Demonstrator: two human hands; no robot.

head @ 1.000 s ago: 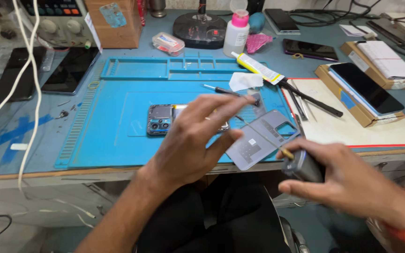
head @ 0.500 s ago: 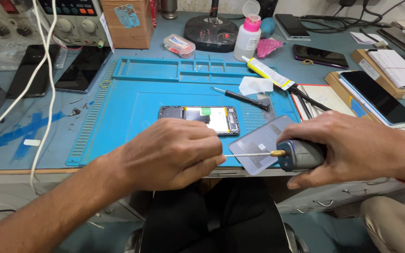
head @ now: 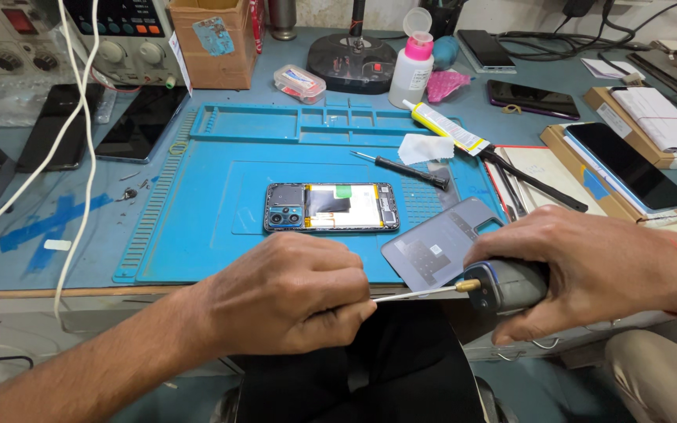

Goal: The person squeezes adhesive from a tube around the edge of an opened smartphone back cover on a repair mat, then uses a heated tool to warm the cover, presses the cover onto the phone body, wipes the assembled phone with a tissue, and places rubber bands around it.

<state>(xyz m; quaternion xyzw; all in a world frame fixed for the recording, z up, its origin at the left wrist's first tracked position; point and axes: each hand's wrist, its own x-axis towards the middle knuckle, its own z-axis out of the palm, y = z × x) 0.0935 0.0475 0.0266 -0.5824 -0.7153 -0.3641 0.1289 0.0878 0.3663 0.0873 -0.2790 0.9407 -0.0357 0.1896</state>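
At the near edge of the desk, head view:
Right hand: wrapped tight round the grey body of an electric screwdriver, which lies level, its thin bit pointing left.
Left hand: curled into a loose fist, knuckles up; its fingertips pinch the tip of the bit just off the desk edge. Whether anything small sits between the fingers cannot be told.
Opened phone: flat in the middle of the blue work mat, back off, camera block to the left, well apart from both hands.
Grey back cover: on the mat's right front corner, just beside the right hand.
Small screwdriver: black-handled, on the mat behind the phone, near a scrap of white paper.
Desk: blue-grey, cluttered; a glue tube, a white bottle with pink collar, dark phones and a cardboard box along the back.
Left side: white cables hang across bench instruments.
Pose: both forearms come in low from the bottom corners, the hands meeting in front of the mat above the person's lap.
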